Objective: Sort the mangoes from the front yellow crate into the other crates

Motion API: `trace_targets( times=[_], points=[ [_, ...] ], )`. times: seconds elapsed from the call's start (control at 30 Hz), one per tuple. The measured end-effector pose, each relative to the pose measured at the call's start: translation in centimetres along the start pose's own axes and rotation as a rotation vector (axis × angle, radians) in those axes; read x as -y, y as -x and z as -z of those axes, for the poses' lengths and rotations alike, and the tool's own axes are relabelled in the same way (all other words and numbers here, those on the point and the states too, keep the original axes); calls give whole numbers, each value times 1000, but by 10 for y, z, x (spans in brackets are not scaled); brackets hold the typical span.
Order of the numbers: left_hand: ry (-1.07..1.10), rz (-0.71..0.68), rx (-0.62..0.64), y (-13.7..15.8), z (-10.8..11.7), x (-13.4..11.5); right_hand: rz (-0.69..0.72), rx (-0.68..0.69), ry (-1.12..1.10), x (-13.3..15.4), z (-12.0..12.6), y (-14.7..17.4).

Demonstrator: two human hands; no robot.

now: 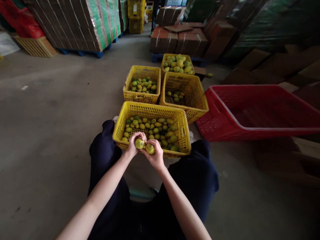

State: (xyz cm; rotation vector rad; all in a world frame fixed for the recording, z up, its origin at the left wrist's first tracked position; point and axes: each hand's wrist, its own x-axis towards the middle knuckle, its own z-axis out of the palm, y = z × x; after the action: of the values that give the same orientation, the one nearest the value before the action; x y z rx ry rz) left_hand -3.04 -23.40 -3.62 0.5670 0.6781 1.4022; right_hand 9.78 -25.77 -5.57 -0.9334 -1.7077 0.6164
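Observation:
My left hand (134, 142) is closed around a yellow-green lemon (139, 143). Close beside it, my right hand (156, 154) grips a second lemon (150, 148), and the two fruits nearly touch. Both hands are over the near rim of a yellow plastic crate (152, 107) that stands between my knees. Inside that crate lie many lemons (157, 124), from green to yellow, spread over its bottom. My hands and forearms cover part of its near side.
Behind stand a yellow crate of lemons at left (142, 97), one with a few lemons at right (183, 108), and a fuller one (178, 64) farther back. A large red crate (212, 123) is on the right. Flat cardboard and wrapped pallets (82, 26) stand farther off.

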Motion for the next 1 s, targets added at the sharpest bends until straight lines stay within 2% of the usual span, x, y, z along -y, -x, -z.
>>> trace_targets(
  times=[0.2, 0.27, 0.33, 0.43, 0.57, 0.67, 0.8, 0.9, 1.0],
  points=[
    [-5, 10, 17, 1, -2, -2, -72, 19, -28, 2, 2, 1],
    [-11, 37, -48, 0, -2, 0, -140, 31, -54, 2, 1, 0],
    [9, 94, -208, -3, -2, 3, -263, 14, -108, -1, -2, -1],
    [107, 195, -451, -7, -4, 8, -526, -92, -259, -9, -9, -3],
    [227, 284, -563, -12, -8, 9, -838, -194, -542, -17, -12, -9],
    [280, 301, -594, -14, -9, 5, -935, -229, -755, -21, -6, -15],
    [346, 366, -617, -14, -8, 2, -1016, -305, -932, -28, 1, -23],
    [351, 368, -639, -14, -7, 1, -1105, -330, -1000, -36, 0, -24],
    [286, 374, -591, -15, -6, 2, -1136, -382, -989, -42, -3, -22]
  ],
)
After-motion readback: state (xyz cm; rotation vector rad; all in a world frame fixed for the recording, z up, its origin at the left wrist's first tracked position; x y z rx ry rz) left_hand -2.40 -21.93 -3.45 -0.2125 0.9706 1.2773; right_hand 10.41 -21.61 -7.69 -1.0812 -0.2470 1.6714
